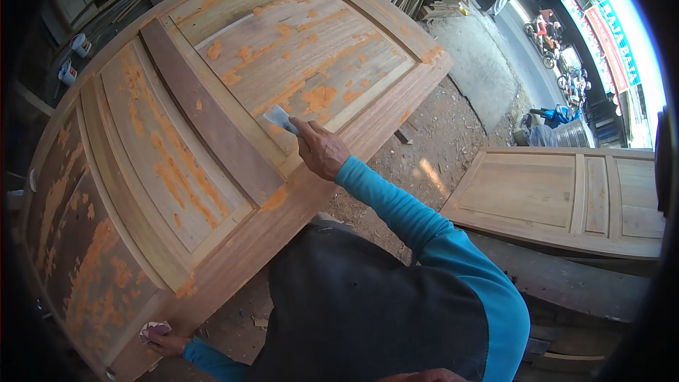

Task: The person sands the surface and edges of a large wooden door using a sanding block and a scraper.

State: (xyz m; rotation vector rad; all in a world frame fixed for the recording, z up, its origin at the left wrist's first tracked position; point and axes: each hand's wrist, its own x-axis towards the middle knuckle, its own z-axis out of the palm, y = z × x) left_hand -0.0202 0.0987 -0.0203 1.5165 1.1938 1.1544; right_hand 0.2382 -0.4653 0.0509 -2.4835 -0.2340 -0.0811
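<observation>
In the head view, our right hand (322, 150) reaches out over a big wooden door (212, 134) that lies flat before us, and its fingers are clenched on a small pale scraper (281, 119) whose blade touches the recessed panel near the middle rail. Our left hand (164, 339) is at the near lower edge of the door, the fingers curled around a small whitish lump (154, 329), maybe putty or a rag; we cannot tell which.

The door is patched with many orange filler spots (318, 97). We judge it heavy and stiff, not a thing to lift alone; one should take it by the long outer frame, not by the thin panels. The filler looks soft and may smear if touched. The scraper seems light and thin, a little springy, best held at its back end as now.

At the far left two small white cans (74, 56) stand beside the door. At the far right, along the street, a long sign (601, 35) in red, white and blue hangs. A second unpainted door (566, 198) lies to the right.
</observation>
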